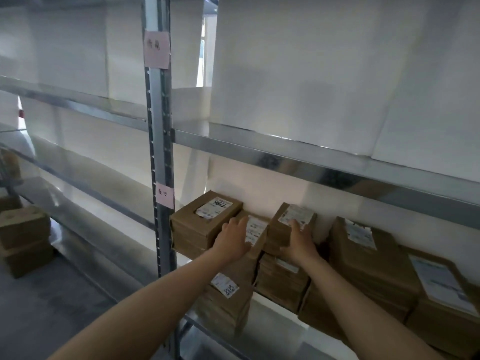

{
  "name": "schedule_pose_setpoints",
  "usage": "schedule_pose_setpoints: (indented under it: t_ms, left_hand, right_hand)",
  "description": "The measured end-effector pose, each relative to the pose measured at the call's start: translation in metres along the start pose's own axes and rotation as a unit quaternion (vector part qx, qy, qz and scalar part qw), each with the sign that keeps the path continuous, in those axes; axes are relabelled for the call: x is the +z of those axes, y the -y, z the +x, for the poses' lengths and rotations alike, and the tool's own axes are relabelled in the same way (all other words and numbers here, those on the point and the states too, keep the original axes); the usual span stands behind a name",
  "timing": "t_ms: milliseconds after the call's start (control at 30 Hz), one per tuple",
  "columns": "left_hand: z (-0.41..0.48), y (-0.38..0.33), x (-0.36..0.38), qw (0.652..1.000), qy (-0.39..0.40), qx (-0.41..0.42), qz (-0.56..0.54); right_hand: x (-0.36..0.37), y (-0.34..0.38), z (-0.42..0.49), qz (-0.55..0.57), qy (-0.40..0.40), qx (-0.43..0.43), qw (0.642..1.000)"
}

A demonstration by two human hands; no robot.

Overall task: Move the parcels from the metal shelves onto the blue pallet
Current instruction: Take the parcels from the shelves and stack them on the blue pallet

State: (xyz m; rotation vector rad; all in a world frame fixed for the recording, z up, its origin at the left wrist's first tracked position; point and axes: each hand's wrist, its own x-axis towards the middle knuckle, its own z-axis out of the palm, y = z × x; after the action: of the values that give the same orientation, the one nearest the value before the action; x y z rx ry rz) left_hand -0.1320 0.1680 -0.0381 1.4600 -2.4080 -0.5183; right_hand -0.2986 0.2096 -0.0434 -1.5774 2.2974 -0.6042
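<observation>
Brown cardboard parcels with white labels lie stacked on a metal shelf [306,306]. My left hand [232,239] rests flat on a tilted parcel [255,231] leaning in the middle of the pile, fingers spread. My right hand [298,242] presses against the side of a small parcel [291,220] just to the right of it. A parcel marked 7788 [205,219] sits at the left end of the shelf. Another labelled parcel [226,294] stands lower, at the shelf's front. No blue pallet is in view.
A grey upright post [159,157] with two pink notes stands left of the parcels. Large white boxes [298,74] fill the shelf above. Bigger parcels [368,255] lie to the right. Stacked brown boxes [24,237] sit on the floor at left.
</observation>
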Motion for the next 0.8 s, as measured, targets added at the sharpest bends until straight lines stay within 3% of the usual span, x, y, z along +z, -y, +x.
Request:
schedule_pose_setpoints:
  t_ms: [200, 333, 600, 800]
  left_hand:
    - [0.072, 0.009, 0.009, 0.997, 0.047, 0.058, 0.006]
    - [0.104, 0.008, 0.012, 0.987, 0.084, 0.140, -0.002]
    - [0.139, 0.009, 0.030, 0.946, 0.126, 0.297, 0.014]
    - [0.149, 0.022, 0.043, 0.922, 0.220, 0.305, -0.089]
  right_hand:
    - [0.007, 0.009, 0.024, -0.114, -0.038, 0.063, 0.991]
    - [0.013, 0.025, 0.043, -0.180, -0.052, 0.100, 0.977]
    - [0.027, 0.036, 0.068, -0.131, -0.047, 0.143, 0.980]
    - [0.040, 0.038, 0.080, -0.215, -0.011, 0.133, 0.967]
